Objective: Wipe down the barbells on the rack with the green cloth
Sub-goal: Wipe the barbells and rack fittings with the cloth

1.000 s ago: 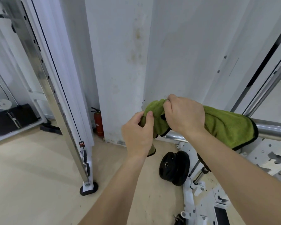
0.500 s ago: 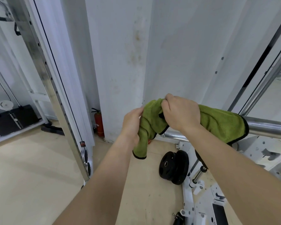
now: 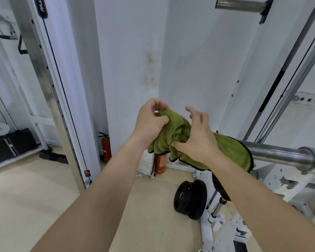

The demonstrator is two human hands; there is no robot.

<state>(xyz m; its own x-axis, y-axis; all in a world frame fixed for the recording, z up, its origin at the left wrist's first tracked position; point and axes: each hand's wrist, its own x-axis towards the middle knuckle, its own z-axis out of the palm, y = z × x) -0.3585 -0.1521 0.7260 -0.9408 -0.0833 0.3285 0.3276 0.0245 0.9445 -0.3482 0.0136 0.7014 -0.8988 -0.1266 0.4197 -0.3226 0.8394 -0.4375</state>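
1. So, far left: cable column [image 3: 49, 91] and fire extinguisher [image 3: 105, 148], neither involved.
2. Left hand [image 3: 151, 122]: fingers curled and clamped on the bunched end of the green cloth [image 3: 233, 151]. It sits higher than half a second ago.
3. The cloth's other end is draped over the left end of the barbell [image 3: 280, 154], right of centre.
4. Right hand [image 3: 196, 140]: was fisted on the cloth, now the fingers are spread apart and lifted, with only thumb and palm touching it.
5. My read: a regrip, re-bunching the cloth — no wiping stroke is running.
6. The bar runs bare to the right towards the rack [image 3: 284, 180] — probably the next stretch to wipe.
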